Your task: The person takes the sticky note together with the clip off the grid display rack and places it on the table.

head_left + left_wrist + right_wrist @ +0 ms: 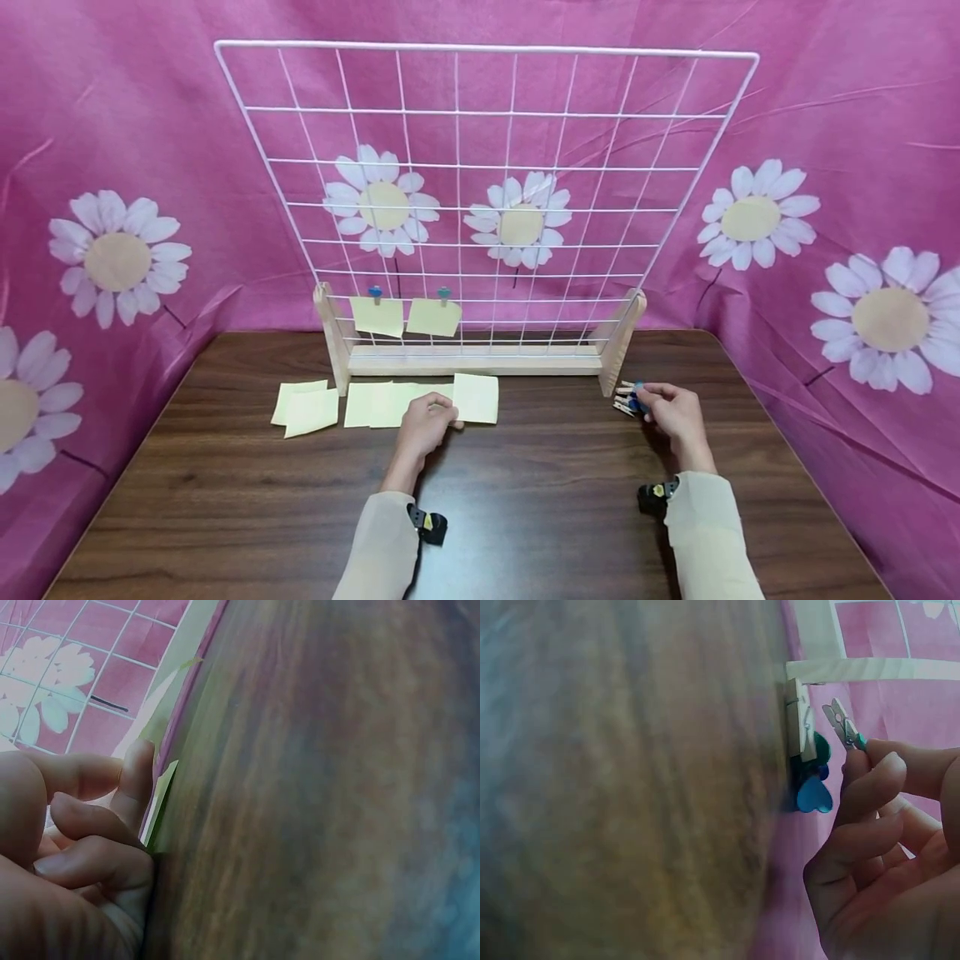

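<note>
My left hand point(427, 425) pinches a pale yellow sticky note point(477, 398) by its left edge, between thumb and index finger. More sticky notes point(367, 406) lie in an overlapping row beneath and left of that hand. At the right, my right hand point(675, 412) holds a small wooden clothespin point(843, 726) by its green end between fingertips. Beside it are other mini clothespins point(801, 724), one bearing a blue heart point(815, 795). Two notes point(377, 317) hang low on the white wire grid point(480, 247), each under a clip with a coloured heart.
The grid stands in a wooden base point(480, 363) with upright side posts at the back of the brown table point(525, 517). A separate pair of overlapping notes point(311, 414) lies left of the base. Pink flowered cloth point(825, 83) hangs behind and at both sides.
</note>
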Motion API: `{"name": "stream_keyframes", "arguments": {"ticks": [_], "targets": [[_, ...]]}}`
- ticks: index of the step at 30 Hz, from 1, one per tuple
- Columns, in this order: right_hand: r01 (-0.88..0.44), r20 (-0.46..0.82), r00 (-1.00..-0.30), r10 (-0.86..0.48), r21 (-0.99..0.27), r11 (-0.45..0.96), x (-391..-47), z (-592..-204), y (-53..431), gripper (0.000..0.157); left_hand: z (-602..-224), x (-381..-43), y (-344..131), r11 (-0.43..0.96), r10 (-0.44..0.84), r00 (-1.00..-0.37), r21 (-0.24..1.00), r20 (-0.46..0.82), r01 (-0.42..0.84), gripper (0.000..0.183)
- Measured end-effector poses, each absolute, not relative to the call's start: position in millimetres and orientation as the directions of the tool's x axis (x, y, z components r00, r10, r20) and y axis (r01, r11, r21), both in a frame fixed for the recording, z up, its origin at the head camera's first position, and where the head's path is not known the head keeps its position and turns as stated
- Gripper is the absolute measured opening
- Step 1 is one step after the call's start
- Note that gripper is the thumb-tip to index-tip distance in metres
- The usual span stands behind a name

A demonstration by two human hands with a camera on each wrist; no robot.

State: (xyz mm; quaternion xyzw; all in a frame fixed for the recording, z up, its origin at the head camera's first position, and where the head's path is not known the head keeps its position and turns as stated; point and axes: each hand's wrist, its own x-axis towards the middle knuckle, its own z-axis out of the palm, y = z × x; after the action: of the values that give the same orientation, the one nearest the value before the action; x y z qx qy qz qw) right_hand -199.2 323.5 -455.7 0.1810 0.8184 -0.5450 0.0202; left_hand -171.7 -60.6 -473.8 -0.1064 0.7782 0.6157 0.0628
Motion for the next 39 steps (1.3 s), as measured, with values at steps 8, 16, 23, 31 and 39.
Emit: {"name": "stream_keyframes", "arguments": {"ticks": [8, 16, 23, 31, 39], "targets": [[0.324, -0.234, -0.935, 0.268, -0.868, 0.375, -198.0, -458.3, 323.4, 0.043, -475.9, -172.5, -61.2, 0.226, -0.098, -0.967, 0.942, -0.233, -0.250, 0.012], [0.321, -0.220, -0.934, 0.280, -0.863, 0.390, -196.9, -456.1, 320.7, 0.042, -476.3, -172.7, -63.8, 0.210, -0.080, -0.968, 0.945, -0.239, -0.251, 0.012], [0.309, -0.197, -0.932, 0.304, -0.870, 0.383, -196.3, -451.7, 315.8, 0.039, -477.1, -171.8, -65.7, 0.169, -0.065, -0.964, 0.949, -0.257, -0.265, 0.013], [0.205, -0.074, -0.946, 0.315, -0.891, 0.406, -198.3, -440.1, 302.2, 0.035, -476.6, -171.2, -69.7, 0.096, -0.071, -0.969, 0.965, -0.236, -0.242, 0.015], [0.149, -0.035, -0.960, 0.276, -0.903, 0.403, -198.0, -423.5, 285.7, 0.041, -471.5, -170.2, -75.5, 0.044, -0.077, -0.970, 0.971, -0.230, -0.234, 0.014]]}}
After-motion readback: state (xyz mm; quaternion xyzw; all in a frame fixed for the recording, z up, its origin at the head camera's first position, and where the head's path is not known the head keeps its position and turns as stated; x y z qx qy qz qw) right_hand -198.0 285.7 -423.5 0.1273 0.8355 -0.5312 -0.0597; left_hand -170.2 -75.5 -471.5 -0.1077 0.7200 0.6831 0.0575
